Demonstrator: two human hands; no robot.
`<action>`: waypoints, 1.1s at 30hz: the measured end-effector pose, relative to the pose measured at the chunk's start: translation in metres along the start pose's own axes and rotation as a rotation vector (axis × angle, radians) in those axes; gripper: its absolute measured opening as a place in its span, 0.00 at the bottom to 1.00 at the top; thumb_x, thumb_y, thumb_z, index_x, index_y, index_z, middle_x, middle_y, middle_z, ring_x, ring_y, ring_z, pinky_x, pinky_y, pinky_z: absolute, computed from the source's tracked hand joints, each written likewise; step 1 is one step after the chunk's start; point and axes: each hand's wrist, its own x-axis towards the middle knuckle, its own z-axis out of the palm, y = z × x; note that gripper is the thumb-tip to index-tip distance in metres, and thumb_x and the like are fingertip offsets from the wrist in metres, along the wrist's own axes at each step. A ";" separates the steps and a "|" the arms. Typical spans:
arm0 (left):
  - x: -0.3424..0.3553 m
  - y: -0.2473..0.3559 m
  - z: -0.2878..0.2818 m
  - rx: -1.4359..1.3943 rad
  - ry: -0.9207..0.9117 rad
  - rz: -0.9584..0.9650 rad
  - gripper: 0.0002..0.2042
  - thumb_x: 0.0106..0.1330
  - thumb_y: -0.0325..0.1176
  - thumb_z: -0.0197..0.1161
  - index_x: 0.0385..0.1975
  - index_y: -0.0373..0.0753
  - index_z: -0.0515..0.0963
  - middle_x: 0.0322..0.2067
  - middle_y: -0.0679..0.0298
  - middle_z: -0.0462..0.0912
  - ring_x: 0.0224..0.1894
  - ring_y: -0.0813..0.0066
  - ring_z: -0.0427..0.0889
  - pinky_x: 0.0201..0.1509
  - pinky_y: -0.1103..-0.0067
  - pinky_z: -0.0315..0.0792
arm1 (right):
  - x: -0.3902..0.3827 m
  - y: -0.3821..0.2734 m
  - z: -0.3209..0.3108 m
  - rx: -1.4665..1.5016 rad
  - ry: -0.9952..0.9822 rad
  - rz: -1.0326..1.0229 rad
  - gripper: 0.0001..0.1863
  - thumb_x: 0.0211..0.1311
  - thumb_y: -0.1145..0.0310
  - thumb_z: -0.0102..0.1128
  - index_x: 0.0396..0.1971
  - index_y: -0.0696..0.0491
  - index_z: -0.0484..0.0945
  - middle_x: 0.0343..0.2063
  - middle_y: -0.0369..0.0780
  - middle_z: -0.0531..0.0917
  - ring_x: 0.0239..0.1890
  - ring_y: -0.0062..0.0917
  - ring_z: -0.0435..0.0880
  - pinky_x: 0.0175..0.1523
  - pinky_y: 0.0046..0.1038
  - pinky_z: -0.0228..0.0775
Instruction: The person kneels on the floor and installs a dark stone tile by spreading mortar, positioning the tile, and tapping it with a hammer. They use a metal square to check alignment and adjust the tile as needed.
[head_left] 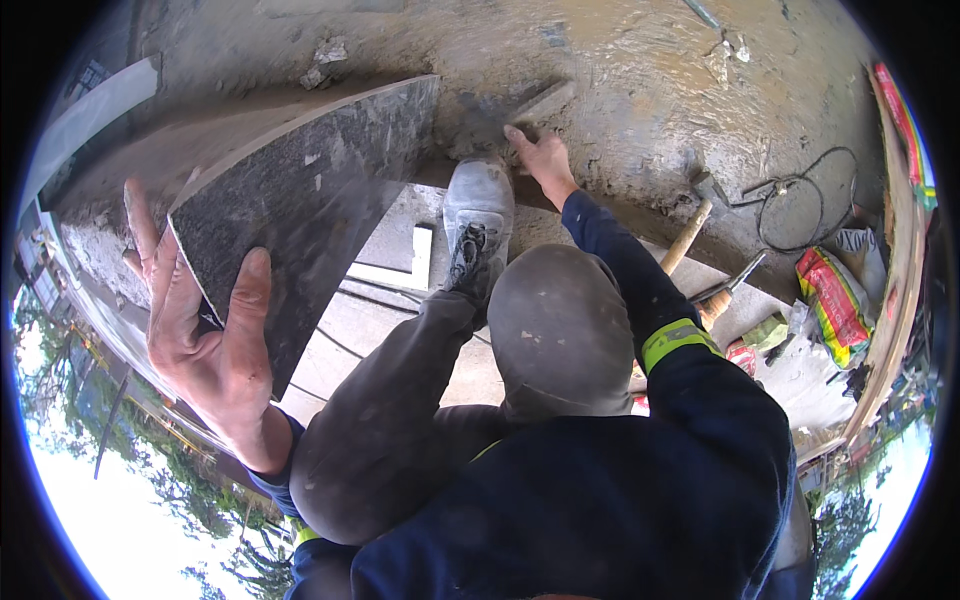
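Note:
My left hand (pixel 215 340) grips the near left edge of a large dark slab (pixel 300 190), thumb on its mottled dark face and fingers round the back. The slab stands tilted on edge, its far end close to the wet mortar. Beyond my shoe (pixel 478 215), my right hand (pixel 547 165) is low over the mortar (pixel 640 90), fingers curled at the near end of a small flat grey piece (pixel 545 102). The piece's exact kind does not show, and part of the grip is hidden by the hand itself.
At right lie a hammer with a wooden handle (pixel 686 238), a wooden-handled tool (pixel 728 290), a looped black cable (pixel 815 205) and a red-yellow-green bag (pixel 835 305). A white angled piece (pixel 418 262) rests on the floor by my shoe. Boards (pixel 900 270) line the right side.

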 end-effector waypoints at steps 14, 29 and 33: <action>0.000 -0.004 0.004 -0.056 0.035 0.044 0.32 0.62 0.33 0.81 0.69 0.46 0.82 0.76 0.48 0.72 0.83 0.51 0.62 0.86 0.42 0.37 | 0.059 -0.022 -0.047 -1.251 0.288 -0.719 0.33 0.71 0.67 0.64 0.76 0.34 0.73 0.67 0.39 0.77 0.70 0.40 0.75 0.67 0.55 0.73; 0.006 0.009 0.004 -0.018 0.024 -0.022 0.25 0.62 0.33 0.79 0.60 0.39 0.88 0.76 0.48 0.72 0.83 0.52 0.63 0.85 0.41 0.37 | 0.063 -0.012 0.037 -1.196 0.163 -0.888 0.29 0.69 0.70 0.58 0.71 0.53 0.75 0.59 0.39 0.80 0.63 0.34 0.81 0.54 0.40 0.85; 0.005 0.006 0.002 0.015 0.020 -0.041 0.24 0.62 0.35 0.79 0.59 0.39 0.88 0.76 0.47 0.72 0.83 0.51 0.63 0.85 0.41 0.38 | 0.068 -0.017 0.039 -1.228 0.076 -0.789 0.34 0.67 0.70 0.60 0.75 0.51 0.72 0.66 0.42 0.78 0.69 0.38 0.77 0.59 0.43 0.83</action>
